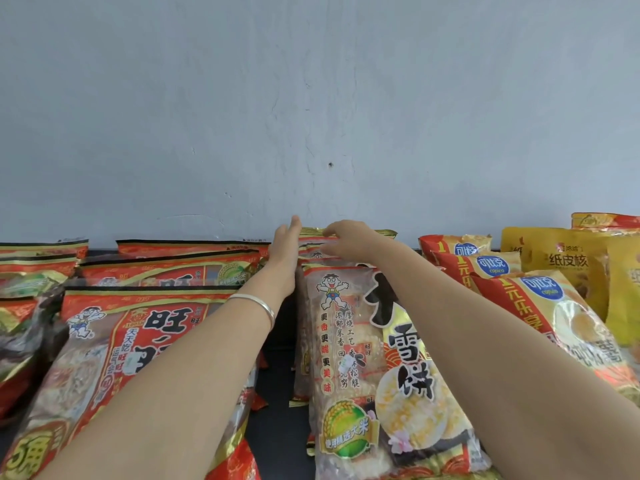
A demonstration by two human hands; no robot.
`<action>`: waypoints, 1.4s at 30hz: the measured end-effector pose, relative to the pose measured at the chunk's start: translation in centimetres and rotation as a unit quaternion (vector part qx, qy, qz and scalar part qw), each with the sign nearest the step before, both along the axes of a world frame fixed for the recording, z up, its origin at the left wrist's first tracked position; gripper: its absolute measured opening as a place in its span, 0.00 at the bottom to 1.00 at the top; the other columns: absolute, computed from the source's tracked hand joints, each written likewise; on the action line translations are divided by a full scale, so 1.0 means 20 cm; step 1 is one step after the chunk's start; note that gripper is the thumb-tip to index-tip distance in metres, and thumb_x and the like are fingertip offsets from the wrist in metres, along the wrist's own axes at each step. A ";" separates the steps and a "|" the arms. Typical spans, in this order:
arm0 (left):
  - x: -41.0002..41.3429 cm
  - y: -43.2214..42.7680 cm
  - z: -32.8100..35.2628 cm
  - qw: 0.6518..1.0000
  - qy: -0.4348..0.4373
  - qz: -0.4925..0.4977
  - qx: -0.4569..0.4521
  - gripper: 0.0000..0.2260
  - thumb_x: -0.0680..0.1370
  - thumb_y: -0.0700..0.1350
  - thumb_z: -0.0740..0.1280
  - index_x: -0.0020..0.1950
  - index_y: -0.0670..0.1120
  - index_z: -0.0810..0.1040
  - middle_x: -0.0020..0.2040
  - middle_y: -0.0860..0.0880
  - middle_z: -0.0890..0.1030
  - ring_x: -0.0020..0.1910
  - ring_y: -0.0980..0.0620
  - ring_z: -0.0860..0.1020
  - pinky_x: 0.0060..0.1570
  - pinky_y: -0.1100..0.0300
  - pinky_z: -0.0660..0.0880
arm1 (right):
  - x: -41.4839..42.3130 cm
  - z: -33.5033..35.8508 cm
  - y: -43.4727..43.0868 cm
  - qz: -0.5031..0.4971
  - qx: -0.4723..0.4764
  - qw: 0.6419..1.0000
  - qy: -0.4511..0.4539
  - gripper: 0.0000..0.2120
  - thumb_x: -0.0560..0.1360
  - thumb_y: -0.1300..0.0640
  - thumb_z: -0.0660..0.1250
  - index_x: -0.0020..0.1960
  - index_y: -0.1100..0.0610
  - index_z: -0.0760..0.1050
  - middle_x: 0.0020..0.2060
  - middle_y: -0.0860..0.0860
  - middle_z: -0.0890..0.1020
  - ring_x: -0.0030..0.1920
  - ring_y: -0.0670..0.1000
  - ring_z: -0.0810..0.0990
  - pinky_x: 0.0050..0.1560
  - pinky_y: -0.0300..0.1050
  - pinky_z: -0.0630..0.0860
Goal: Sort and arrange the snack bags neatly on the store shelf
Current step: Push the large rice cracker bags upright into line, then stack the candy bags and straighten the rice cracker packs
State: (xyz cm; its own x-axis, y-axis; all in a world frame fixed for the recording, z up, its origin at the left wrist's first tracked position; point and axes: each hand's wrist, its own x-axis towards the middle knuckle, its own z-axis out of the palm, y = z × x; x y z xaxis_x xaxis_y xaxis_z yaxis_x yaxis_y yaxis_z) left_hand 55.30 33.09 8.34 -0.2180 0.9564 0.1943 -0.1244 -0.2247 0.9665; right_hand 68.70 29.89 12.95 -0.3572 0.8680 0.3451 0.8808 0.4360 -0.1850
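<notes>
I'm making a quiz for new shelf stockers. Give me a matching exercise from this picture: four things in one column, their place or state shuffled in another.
1 left hand
2 right hand
3 bracelet
4 yellow bag

A far right of the shelf
B on the left wrist
C held straight, beside the middle stack
D curled on the back bag's top edge

Pairs: 1-C, 2-D, 3-B, 4-A

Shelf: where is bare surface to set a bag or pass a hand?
Only the dark shelf strip between the red bag stack and the snow-cracker stack, where the left hand reaches in; the right hand grips that stack's rear bag. Right of it, chip bags and yellow bags overlap.
</notes>
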 end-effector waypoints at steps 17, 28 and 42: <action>-0.15 -0.80 -0.15 0.943 0.259 0.192 0.081 0.18 0.79 0.48 0.64 0.68 0.47 0.69 0.68 0.45 0.69 0.66 0.46 0.69 0.64 0.51 0.69 | -0.23 -0.23 -0.49 0.163 0.056 0.983 0.060 0.14 0.78 0.57 0.61 0.61 0.59 0.77 0.55 0.59 0.76 0.51 0.52 0.72 0.49 0.45 0.68; -0.56 -1.00 -0.44 0.819 0.502 0.277 -0.024 0.30 0.75 0.56 0.66 0.74 0.53 0.60 0.74 0.46 0.59 0.73 0.44 0.60 0.70 0.45 0.61 | -0.47 -0.44 -0.61 0.102 -0.178 0.972 0.115 0.32 0.79 0.55 0.63 0.78 0.57 0.52 0.73 0.57 0.65 0.72 0.58 0.65 0.67 0.49 0.66; -0.71 -1.01 -0.66 0.754 0.572 0.301 -0.121 0.45 0.65 0.78 0.51 0.74 0.63 0.34 0.77 0.48 0.33 0.75 0.37 0.35 0.64 0.25 0.46 | -0.67 -0.65 -0.54 0.057 -0.165 0.918 0.357 0.39 0.77 0.57 0.68 0.79 0.48 0.48 0.73 0.55 0.59 0.66 0.55 0.71 0.58 0.51 0.76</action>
